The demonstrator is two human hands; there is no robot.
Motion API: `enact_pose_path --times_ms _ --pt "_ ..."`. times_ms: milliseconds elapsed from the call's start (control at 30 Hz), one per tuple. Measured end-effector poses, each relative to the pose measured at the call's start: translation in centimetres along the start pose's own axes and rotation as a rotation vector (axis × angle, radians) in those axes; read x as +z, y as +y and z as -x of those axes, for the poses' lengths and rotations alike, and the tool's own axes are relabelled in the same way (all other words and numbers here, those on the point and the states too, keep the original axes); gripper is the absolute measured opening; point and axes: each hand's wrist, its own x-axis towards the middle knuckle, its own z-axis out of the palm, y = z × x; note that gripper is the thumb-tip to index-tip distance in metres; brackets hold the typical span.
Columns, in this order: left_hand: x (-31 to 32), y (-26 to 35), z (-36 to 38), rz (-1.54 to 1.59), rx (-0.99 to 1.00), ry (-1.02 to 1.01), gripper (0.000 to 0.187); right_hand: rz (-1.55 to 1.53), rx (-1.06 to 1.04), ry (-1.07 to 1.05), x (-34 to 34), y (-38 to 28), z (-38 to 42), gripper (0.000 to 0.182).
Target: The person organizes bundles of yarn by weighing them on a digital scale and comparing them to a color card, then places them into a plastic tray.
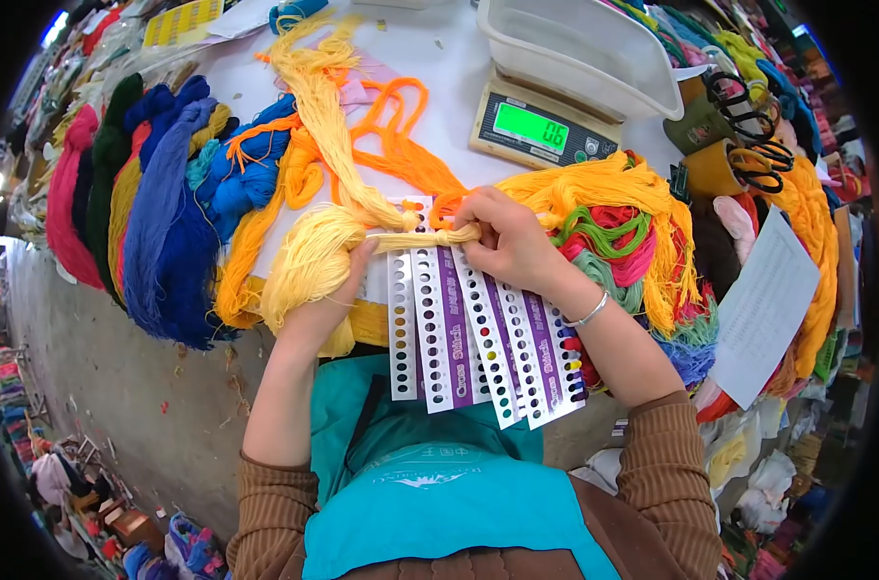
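Now the left hand [335,290] grips a fat bundle of pale yellow thread [309,259], fingers wrapped around it. Over to the right hand [502,242], pinching the thin end of that thread against the top of the punched cards [483,338], which fan out on the surface [439,106]. It seems to be at a hole, though that's hard to see. Behind, a scale [541,130] glows green.

yarn piles [169,193] crowding sides, scale [541,126] behind
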Motion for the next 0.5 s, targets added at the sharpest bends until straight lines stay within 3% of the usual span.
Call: enact_pose_path --times_ms 133,267,333,467,500 --pt "0.1 0.0 -0.2 0.014 -0.075 -0.021 0.039 0.148 -0.135 0.069 0.5 0.3 -0.1 0.020" --pt "0.3 -0.3 0.0 0.051 -0.040 0.000 0.038 0.228 -0.124 0.098 0.7 0.2 0.0 0.019" --pt "0.3 -0.4 0.0 0.080 -0.086 -0.007 0.039 0.135 -0.018 0.119 0.6 0.3 0.1 0.017" --pt "-1.7 0.2 0.2 0.014 -0.145 -0.077 0.036 0.205 -0.047 0.105 0.6 0.1 0.1 0.017" --pt "-2.3 0.0 0.6 0.047 -0.074 -0.021 0.033 0.243 -0.087 0.116 0.9 0.2 0.0 0.017"
